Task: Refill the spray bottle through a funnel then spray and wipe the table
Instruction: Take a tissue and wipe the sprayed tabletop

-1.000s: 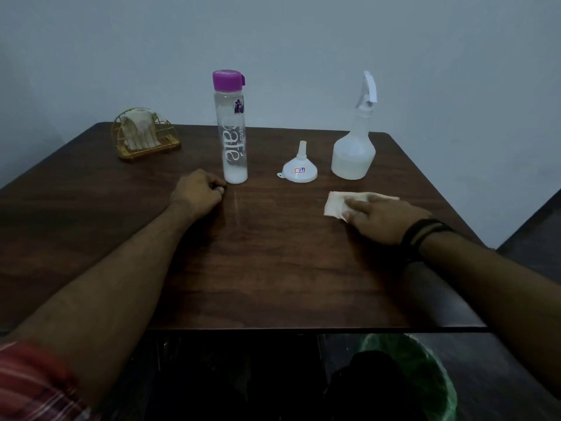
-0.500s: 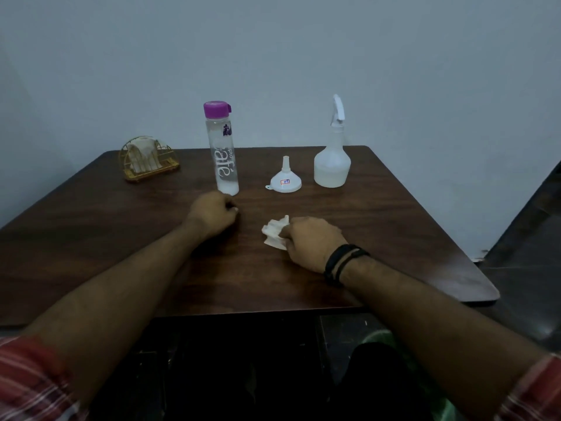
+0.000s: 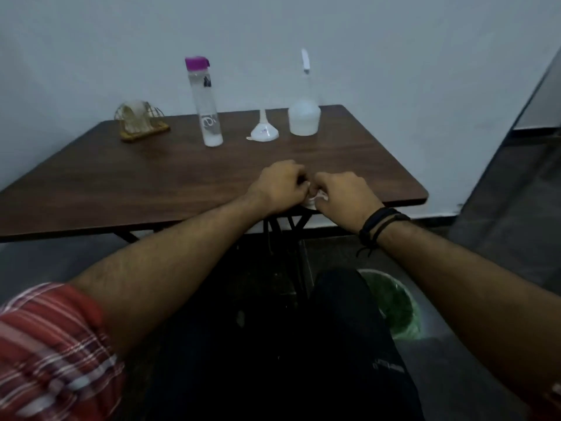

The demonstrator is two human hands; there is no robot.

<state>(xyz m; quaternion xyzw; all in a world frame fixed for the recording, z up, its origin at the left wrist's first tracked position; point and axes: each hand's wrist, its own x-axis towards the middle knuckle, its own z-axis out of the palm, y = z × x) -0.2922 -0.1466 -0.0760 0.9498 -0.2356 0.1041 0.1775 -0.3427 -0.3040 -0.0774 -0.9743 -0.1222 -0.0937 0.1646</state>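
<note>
1. The tissue (image 3: 315, 199) is held at the near edge of the table (image 3: 170, 177), between the 2 hands; only a small white scrap of it shows.
2. The left hand (image 3: 277, 186) is curled, its fingers bunched together close against the tissue; whether they actually pinch it cannot be told through the blur.
3. The right hand (image 3: 346, 194) is curled too, and the tissue appears clamped under its fingers.
4. The step in hand is judged to be the balling-up of the used tissue, with the wiping taken as done.
5. The wad should be pressed tight in 1 hand, so that no loose corner is dragged back over the wiped wood.
6. A green-lined bin (image 3: 394, 302) stands on the floor, near and to the right; the wad is best carried there low and dropped straight in.
7. The far row should be left undisturbed: the spray bottle (image 3: 304, 117) on the right, the funnel (image 3: 263, 129) just left of it, the water bottle (image 3: 204, 101) further left, the napkin holder (image 3: 139, 121) at the far left.
8. All 4 stand well apart from the hands.
</note>
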